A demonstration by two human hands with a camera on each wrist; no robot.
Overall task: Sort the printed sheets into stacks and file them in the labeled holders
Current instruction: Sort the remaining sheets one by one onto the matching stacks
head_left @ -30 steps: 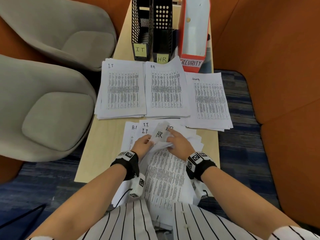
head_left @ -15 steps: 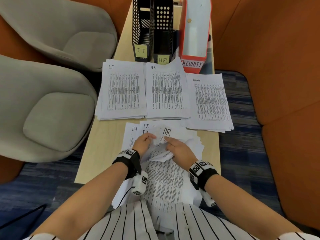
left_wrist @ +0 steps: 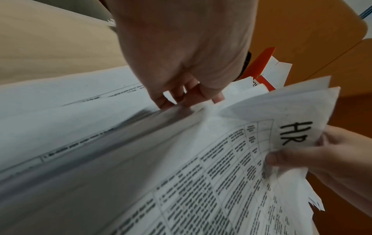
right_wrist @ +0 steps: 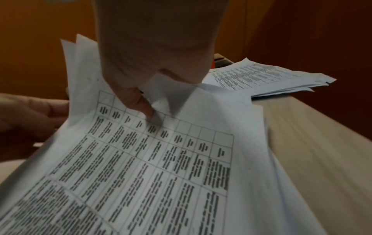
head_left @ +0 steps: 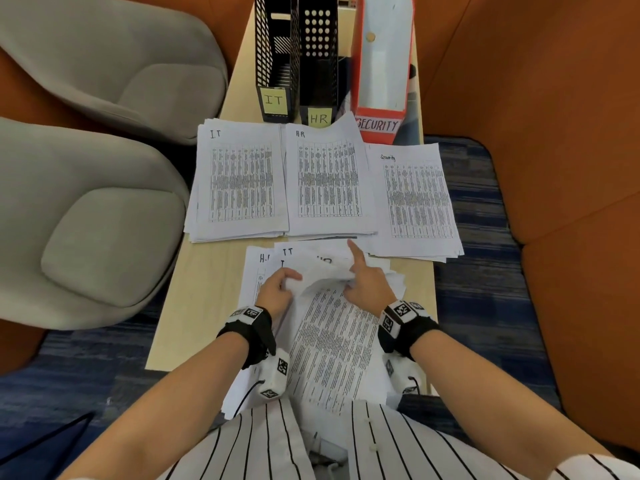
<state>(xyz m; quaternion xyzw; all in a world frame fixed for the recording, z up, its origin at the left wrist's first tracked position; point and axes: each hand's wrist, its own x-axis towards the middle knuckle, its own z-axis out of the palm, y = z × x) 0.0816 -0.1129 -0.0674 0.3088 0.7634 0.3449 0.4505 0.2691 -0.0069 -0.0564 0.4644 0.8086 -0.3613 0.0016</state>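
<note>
Sorting is partly done: IT stack, HR stack and Security stack lie mid-frame, below the unfilled holders at top. Left hand and right hand each pinch an HR sheet atop the unsorted pile, lower centre; filing remains

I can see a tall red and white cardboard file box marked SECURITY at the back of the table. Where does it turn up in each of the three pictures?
Head view: tall red and white cardboard file box stands at top centre-right, behind the paper stacks.
Left wrist view: only a red corner shows, right of the left hand.
Right wrist view: I cannot make it out.
Shared landmark: the lifted white printed sheet marked HR, pinched by both hands in every view.
</note>
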